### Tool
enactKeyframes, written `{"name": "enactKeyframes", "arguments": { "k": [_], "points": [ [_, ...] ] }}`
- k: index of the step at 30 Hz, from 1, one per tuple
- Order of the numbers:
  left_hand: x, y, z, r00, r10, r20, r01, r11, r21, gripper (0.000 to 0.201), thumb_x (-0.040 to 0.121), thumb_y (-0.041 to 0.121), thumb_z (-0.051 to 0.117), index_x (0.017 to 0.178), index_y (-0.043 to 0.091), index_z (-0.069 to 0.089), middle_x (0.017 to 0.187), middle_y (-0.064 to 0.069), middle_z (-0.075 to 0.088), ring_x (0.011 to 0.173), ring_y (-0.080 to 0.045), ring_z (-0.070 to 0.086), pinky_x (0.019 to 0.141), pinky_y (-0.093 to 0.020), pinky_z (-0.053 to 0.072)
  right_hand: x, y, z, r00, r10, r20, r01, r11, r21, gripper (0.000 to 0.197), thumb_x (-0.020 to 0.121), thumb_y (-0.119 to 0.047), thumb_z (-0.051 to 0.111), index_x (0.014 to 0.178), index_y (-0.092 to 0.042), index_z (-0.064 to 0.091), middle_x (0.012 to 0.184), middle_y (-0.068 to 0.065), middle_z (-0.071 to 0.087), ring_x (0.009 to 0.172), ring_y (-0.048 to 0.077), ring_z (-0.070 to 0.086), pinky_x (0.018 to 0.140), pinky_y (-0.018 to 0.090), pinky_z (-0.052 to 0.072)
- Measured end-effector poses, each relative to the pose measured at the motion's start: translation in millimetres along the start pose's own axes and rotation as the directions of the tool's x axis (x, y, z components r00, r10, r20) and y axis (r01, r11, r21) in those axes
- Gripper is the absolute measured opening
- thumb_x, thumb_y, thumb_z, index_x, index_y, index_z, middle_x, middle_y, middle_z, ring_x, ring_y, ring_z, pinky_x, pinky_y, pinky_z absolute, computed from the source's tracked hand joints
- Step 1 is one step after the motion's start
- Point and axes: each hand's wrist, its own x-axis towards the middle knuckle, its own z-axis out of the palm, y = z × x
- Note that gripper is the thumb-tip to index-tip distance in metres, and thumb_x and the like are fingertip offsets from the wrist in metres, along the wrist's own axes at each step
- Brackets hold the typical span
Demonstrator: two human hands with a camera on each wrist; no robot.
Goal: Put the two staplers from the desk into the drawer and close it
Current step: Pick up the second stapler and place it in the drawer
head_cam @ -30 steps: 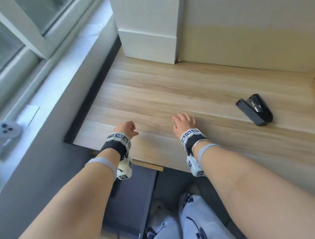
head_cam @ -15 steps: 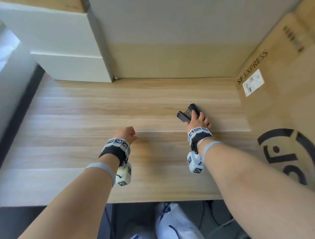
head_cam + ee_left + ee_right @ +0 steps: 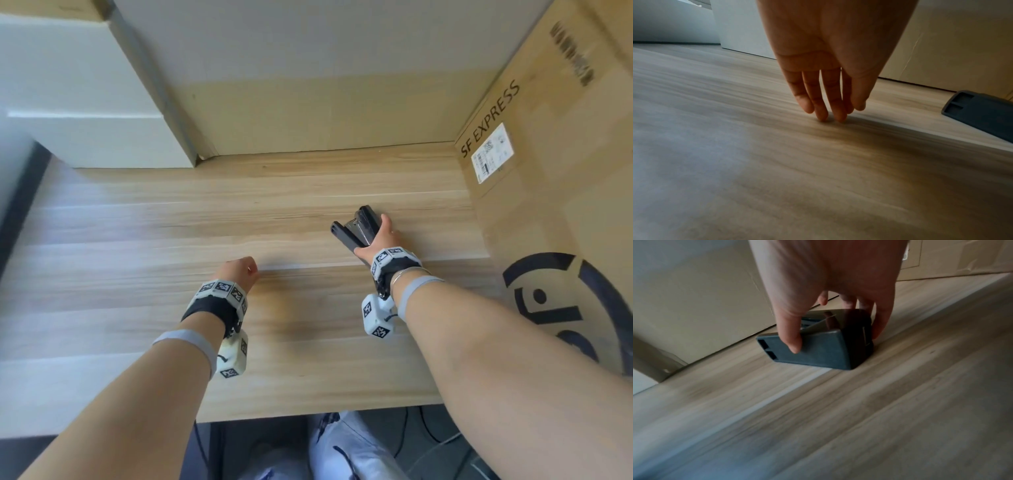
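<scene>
Right hand (image 3: 378,240) grips a black stapler (image 3: 818,344), thumb on its underside and fingers over the far side; the stapler is tipped on edge, one corner touching the wooden tabletop (image 3: 171,240) near an SF Express cardboard box (image 3: 565,154). Left hand (image 3: 830,78) holds nothing, straight fingertips touching the tabletop.

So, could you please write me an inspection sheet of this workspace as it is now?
Surface: wooden desk, pale grain.
Job's things: one black stapler tipped on its side on the desk; second stapler and drawer not in view.
Clutter: nothing seen.
Hands: right hand grips the stapler, thumb on its base; left hand holds nothing, fingers touching the desk.
Cables: dark cables on the floor under the desk.
Surroundings: cardboard box at right, white box at back left.
</scene>
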Motion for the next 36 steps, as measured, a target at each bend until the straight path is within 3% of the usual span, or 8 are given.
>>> {"name": "enactKeyframes", "arguments": {
  "k": [8,14,16,20,25,30,33,36],
  "points": [
    [-3.7,0.1,0.0,1.0,0.014,0.009,-0.014,1.0,0.009,0.026,0.091,0.024,0.052,0.108,0.009,0.064,0.11,-0.015,0.07,0.102,-0.031,0.063,0.081,-0.032,0.049,-18.1,-3.4,12.3,0.99,-0.107,-0.091,0.103,0.993,-0.05,0.096,0.065,-0.015,0.086,0.142,-0.028,0.03,0.139,0.014,0.026,0.124,0.036,0.036,0.092,0.04,0.046],
    [-13.3,-2.9,2.8,0.998,0.032,0.049,-0.032,0.999,-0.009,0.026,0.092,0.023,0.05,0.109,0.009,0.063,0.109,-0.015,0.07,0.101,-0.032,0.064,0.076,-0.031,0.046,-31.9,-5.8,12.4,0.977,-0.196,0.08,0.206,0.968,-0.144,0.121,0.066,-0.014,0.086,0.149,-0.039,0.002,0.13,0.015,0.057,0.114,0.036,0.059,0.097,0.038,0.047],
    [-17.8,-4.4,2.4,0.997,0.044,0.064,-0.043,0.999,-0.014,0.026,0.091,0.024,0.05,0.109,0.01,0.063,0.111,-0.014,0.07,0.101,-0.031,0.064,0.08,-0.033,0.048,-37.3,-8.7,17.9,0.979,-0.18,0.099,0.199,0.948,-0.247,0.112,0.071,-0.013,0.081,0.149,-0.038,0.004,0.122,0.017,0.063,0.111,0.037,0.06,0.094,0.04,0.05],
    [-28.2,-7.0,0.2,0.995,0.053,0.087,-0.05,0.998,-0.038,0.028,0.092,0.024,0.049,0.113,0.011,0.062,0.114,-0.013,0.069,0.103,-0.03,0.064,0.083,-0.032,0.049,-51.7,-13.1,30.1,0.983,-0.177,0.051,0.184,0.946,-0.268,0.066,0.076,-0.011,0.071,0.13,-0.022,0.036,0.11,0.018,0.063,0.109,0.038,0.058,0.084,0.041,0.055],
    [-40.7,-10.8,-1.9,0.991,0.051,0.127,-0.021,0.974,-0.226,0.036,0.092,0.033,0.051,0.119,0.01,0.061,0.116,-0.011,0.069,0.103,-0.027,0.064,0.082,-0.03,0.048,-76.6,-27.4,52.1,0.959,-0.267,0.098,0.284,0.925,-0.251,0.06,0.075,-0.009,0.071,0.125,-0.013,0.038,0.107,0.019,0.064,0.098,0.037,0.065,0.078,0.039,0.055],
    [-57.6,-13.9,-5.0,0.982,0.09,0.168,0.022,0.821,-0.57,0.052,0.092,0.04,0.049,0.132,0.007,0.052,0.126,-0.013,0.064,0.094,-0.02,0.06,0.096,-0.038,0.052,-106.6,-51.9,87.1,0.901,-0.414,0.132,0.434,0.86,-0.267,0.059,0.076,-0.01,0.072,0.125,-0.008,0.039,0.111,0.018,0.064,0.102,0.036,0.064,0.076,0.036,0.05],
    [-70.5,-22.6,-10.2,0.972,0.067,0.227,0.125,0.671,-0.731,0.055,0.092,0.042,0.048,0.133,0.006,0.049,0.131,-0.013,0.06,0.098,-0.022,0.059,0.09,-0.035,0.052,-125.3,-66.8,109.7,0.863,-0.483,0.149,0.505,0.816,-0.28,0.052,0.079,-0.01,0.071,0.122,-0.008,0.04,0.111,0.019,0.064,0.102,0.036,0.063,0.074,0.035,0.048],
    [-81.7,-40.3,-14.0,0.971,0.027,0.239,0.18,0.576,-0.797,0.049,0.092,0.042,0.049,0.124,0.006,0.053,0.118,-0.011,0.061,0.098,-0.023,0.058,0.084,-0.03,0.051,-144.5,-79.6,127.3,0.832,-0.527,0.172,0.554,0.787,-0.272,0.049,0.08,-0.007,0.068,0.122,-0.006,0.042,0.116,0.019,0.062,0.107,0.037,0.06,0.083,0.039,0.05]
  ]
}}
